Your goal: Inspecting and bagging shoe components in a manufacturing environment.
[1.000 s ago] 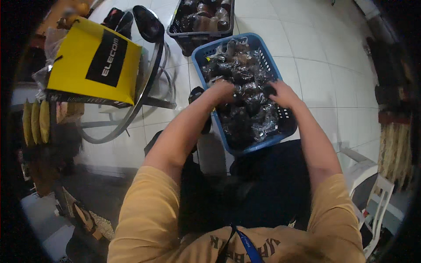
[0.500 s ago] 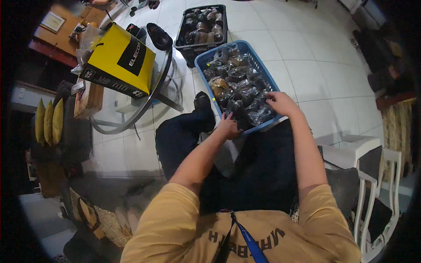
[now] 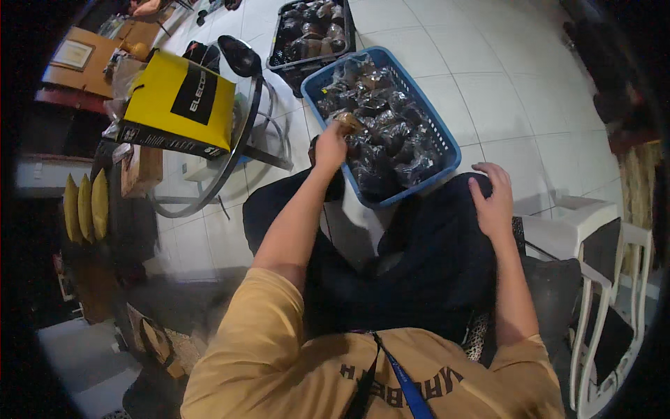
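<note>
The blue plastic basket [image 3: 447, 136] stands on the floor in front of my knees, filled with dark bundles [image 3: 394, 136] in clear plastic. At its left rim my left hand [image 3: 331, 145] is closed on a tan-brown bundle [image 3: 347, 123], also in clear plastic. What is inside the wrapping I cannot make out. My right hand [image 3: 494, 199] is off the basket, over my right knee, with its fingers apart and nothing in them.
Behind the blue basket is a black crate [image 3: 276, 54] of similar wrapped bundles. To the left, a yellow and black bag [image 3: 188, 105] and a black shoe [image 3: 239, 56] are on a round glass table [image 3: 259, 105]. A white chair [image 3: 593, 300] stands at my right.
My left hand has moved up and left from the basket's near edge and taken hold of the tan-brown bundle. My right hand has left the bundles and come back to my knee.
</note>
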Motion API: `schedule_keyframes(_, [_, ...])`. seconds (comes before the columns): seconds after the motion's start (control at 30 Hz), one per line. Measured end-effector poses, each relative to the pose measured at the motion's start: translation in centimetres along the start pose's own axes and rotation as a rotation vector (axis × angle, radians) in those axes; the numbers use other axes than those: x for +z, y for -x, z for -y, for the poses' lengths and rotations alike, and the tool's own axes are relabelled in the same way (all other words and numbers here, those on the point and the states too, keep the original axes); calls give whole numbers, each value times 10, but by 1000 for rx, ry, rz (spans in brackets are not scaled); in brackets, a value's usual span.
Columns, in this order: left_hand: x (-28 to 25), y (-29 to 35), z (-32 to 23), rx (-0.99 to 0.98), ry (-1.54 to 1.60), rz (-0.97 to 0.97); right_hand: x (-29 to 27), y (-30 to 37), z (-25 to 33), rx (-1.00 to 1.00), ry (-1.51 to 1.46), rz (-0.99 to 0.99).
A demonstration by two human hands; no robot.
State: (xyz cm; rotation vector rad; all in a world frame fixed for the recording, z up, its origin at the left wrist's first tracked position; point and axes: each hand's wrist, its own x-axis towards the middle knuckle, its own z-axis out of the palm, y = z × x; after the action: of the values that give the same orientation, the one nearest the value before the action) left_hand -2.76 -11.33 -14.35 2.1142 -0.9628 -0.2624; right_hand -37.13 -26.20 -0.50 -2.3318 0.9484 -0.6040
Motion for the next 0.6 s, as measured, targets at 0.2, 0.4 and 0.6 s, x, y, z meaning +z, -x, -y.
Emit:
schedule_keyframes(0.2, [89,64,-2,261,-490,386,3,-15,5,-57,13,28])
schedule_keyframes(0.4, [88,52,-7,212,-474,433,5,-29,-1,-22,-5,45])
schedule_keyframes(0.6, [85,78,-15,221,-318,460,11,-41,9,11,-21,81])
